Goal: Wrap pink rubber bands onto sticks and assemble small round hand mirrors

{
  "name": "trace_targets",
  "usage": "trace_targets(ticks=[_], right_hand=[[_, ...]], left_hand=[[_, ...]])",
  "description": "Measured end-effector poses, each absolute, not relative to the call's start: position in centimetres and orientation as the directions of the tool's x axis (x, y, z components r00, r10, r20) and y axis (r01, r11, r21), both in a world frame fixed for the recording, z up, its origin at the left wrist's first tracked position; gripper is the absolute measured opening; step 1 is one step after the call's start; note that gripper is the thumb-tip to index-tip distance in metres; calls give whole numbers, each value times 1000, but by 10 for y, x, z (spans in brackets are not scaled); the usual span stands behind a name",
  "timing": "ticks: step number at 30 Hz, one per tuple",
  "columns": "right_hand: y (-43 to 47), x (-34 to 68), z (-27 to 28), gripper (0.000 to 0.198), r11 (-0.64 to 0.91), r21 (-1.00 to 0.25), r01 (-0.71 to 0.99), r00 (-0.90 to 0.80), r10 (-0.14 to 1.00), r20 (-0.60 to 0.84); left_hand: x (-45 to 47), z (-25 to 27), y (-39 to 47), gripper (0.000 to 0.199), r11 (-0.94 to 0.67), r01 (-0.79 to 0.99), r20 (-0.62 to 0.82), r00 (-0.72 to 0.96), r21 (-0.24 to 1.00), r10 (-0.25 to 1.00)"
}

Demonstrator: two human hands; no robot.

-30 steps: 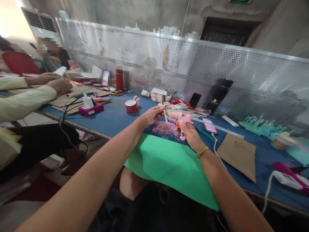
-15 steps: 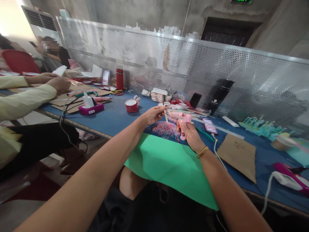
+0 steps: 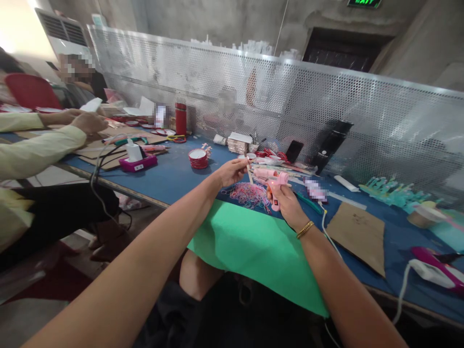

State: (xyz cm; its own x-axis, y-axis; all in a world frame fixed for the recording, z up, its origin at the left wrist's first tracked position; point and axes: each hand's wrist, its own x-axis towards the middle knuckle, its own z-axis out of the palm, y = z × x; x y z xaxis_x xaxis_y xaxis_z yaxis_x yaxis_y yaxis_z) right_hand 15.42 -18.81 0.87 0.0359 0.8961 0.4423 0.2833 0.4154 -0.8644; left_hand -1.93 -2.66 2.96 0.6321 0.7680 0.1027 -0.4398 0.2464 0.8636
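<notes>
My left hand (image 3: 233, 173) pinches a thin pale wooden stick (image 3: 250, 173), held tilted. In my right hand (image 3: 288, 205) is a pink hot glue gun (image 3: 278, 186), gripped by its handle, its nozzle pointing left toward the stick. Whether the nozzle touches the stick I cannot tell. Below both hands a loose pile of pink, blue and purple strings (image 3: 248, 195) lies on the blue table (image 3: 163, 176). A green sheet (image 3: 250, 246) hangs from the table's front edge over my lap.
A stack of red-rimmed round pieces (image 3: 198, 158) stands left, near a purple power strip (image 3: 137, 163) and a red bottle (image 3: 180, 119). A cardboard sheet (image 3: 357, 237) and a black bottle (image 3: 332, 145) sit right. A co-worker's hands (image 3: 89, 122) work at far left. A perforated metal screen (image 3: 203, 82) backs the table.
Hardly anything differs. The camera view has shifted very slightly; both hands keep their places with the stick and the glue gun.
</notes>
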Motion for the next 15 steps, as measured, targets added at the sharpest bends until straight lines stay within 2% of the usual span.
trace_targets(ticks=[15], right_hand=[[-188,155,8,44,401,-859,317,35,900,434]], left_hand=[[-21,25,-19,14,273,-481,132,651,833,747]])
